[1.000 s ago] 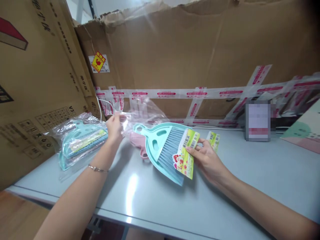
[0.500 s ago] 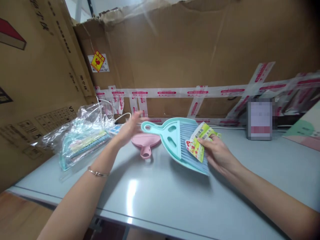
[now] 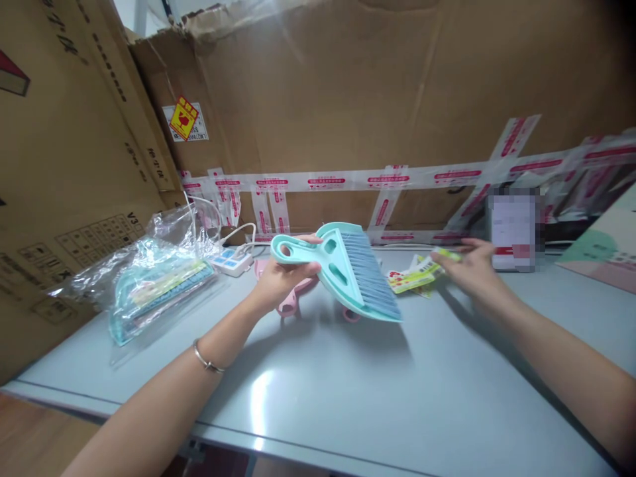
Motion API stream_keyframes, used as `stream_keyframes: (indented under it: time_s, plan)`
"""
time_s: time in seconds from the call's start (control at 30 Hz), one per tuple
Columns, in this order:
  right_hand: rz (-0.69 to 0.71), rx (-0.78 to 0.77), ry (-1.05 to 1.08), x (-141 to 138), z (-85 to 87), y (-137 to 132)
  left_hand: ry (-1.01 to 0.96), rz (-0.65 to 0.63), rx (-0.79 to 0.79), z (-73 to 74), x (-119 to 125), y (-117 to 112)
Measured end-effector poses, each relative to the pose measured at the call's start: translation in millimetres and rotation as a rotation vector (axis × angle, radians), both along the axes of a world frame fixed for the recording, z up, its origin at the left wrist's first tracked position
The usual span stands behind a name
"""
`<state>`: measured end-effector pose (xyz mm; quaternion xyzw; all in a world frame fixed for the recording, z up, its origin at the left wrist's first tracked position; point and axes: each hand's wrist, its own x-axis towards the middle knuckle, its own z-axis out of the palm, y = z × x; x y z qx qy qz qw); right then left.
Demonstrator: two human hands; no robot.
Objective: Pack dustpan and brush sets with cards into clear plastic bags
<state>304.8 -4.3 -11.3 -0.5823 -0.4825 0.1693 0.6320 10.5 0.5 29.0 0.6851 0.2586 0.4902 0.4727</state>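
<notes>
My left hand (image 3: pixel 281 281) is closed round the handle of a mint-green dustpan (image 3: pixel 342 285), which is tilted above the table. A hand brush (image 3: pixel 370 271) with grey-blue bristles lies fitted against the pan. To the right, the thumb of my right hand (image 3: pixel 472 268) lies over one end of a yellow-green printed label card (image 3: pixel 415 279), close to the tabletop. Other card edges show around it. Behind and below the dustpan is a pink dustpan (image 3: pixel 288 305), mostly hidden. A small pink loop (image 3: pixel 351 315) peeks out under the green pan.
Clear plastic bags (image 3: pixel 163 278) with another mint set lie on the left of the grey table (image 3: pixel 318 397). A white power strip (image 3: pixel 232 260) with cables sits behind. Cardboard boxes (image 3: pixel 318 99) wall the back and left. A blurred-out device (image 3: pixel 514 232) stands at right.
My left hand has taken hold of the mint dustpan's handle. My right hand has moved right, away from the bristles, taking the label card off the brush and down towards the table.
</notes>
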Motion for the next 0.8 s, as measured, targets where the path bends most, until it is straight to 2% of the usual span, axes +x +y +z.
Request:
stream_keyframes:
  time_s: [0.03,0.07,0.1,0.2,0.27,0.33,0.4,0.5,0.57,0.63,0.7,0.8]
  plan:
    - [-0.085,0.076,-0.078,-2,4.2,-3,0.026,0.012,0.065,2.3,0,-1]
    - [-0.112,0.137,-0.161,-8,9.2,-8,0.047,0.010,0.125,4.4,0,-3]
    - [-0.068,0.199,-0.263,-18,14.6,-15,0.064,-0.009,0.172,6.3,2,-6]
    - [0.236,0.298,-0.666,-58,27.1,-37,0.140,-0.103,0.251,10.1,8,-17]
    - [0.355,0.300,-0.783,-79,31.7,-49,0.203,-0.136,0.304,11.7,11,-24]
    - [0.380,0.311,-0.811,-89,36.5,-57,0.228,-0.117,0.394,14.0,12,-28]
    - [0.296,0.366,-0.815,-89,44.2,-63,0.173,0.009,0.471,18.0,7,-29]
    - [-0.014,0.513,-0.782,-78,58.0,-64,-0.009,0.364,0.508,27.0,-8,-21]
    - [-0.138,0.613,-0.803,-70,61.9,-58,-0.065,0.590,0.553,31.9,-21,-13]
    - [-0.103,0.623,-0.926,-62,57.2,-45,0.017,0.748,0.656,33.0,-31,-3]
    - [0.016,0.521,-1.124,-58,44.0,-30,0.232,0.841,0.729,29.2,-37,6]
    - [0.192,0.326,-1.356,-57,16.6,-9,0.664,0.873,0.654,18.1,-37,15]
